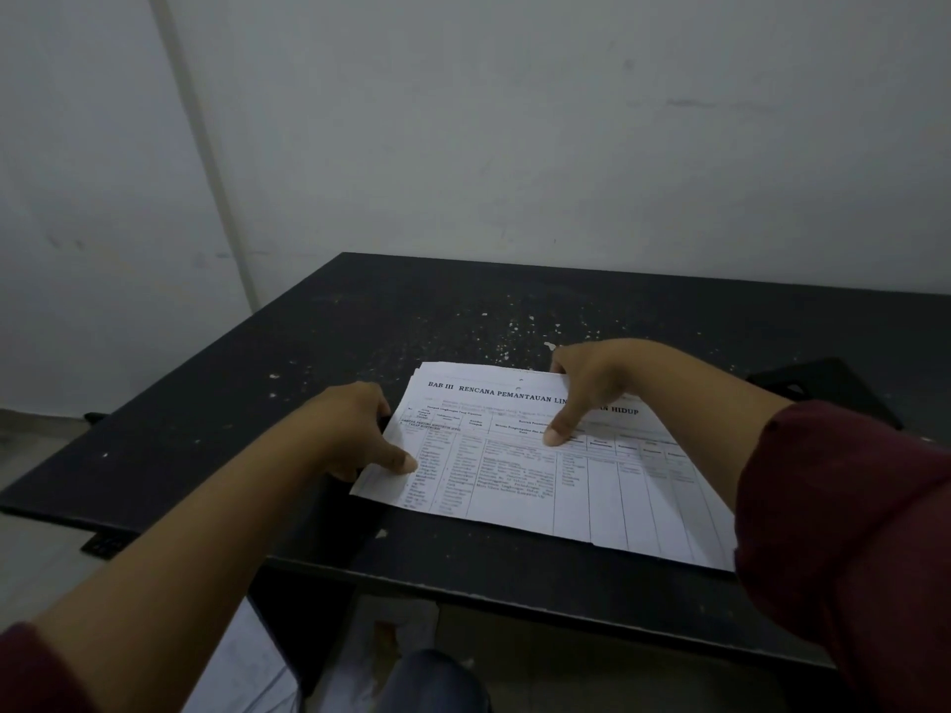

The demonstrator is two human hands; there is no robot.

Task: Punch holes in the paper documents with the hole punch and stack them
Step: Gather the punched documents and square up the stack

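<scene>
In the head view we see a stack of paper documents (540, 465) lying flat near the front edge of the dark table (257, 383), its right corner hidden behind the right sleeve (849, 532). Our left hand (360, 434) pinches the stack's left edge, thumb on top and the other fingers hidden underneath. Our right hand (581, 388) grips the far edge, thumb pressed on the top sheet, while a dark object (823, 388) near the table's right edge is too dim to make out.

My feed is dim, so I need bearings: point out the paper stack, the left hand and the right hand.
paper stack (525, 486): head view, on the printed table of the top sheet.
left hand (355, 429): head view, on the back of the hand.
right hand (592, 383): head view, on the back of the hand.
</scene>
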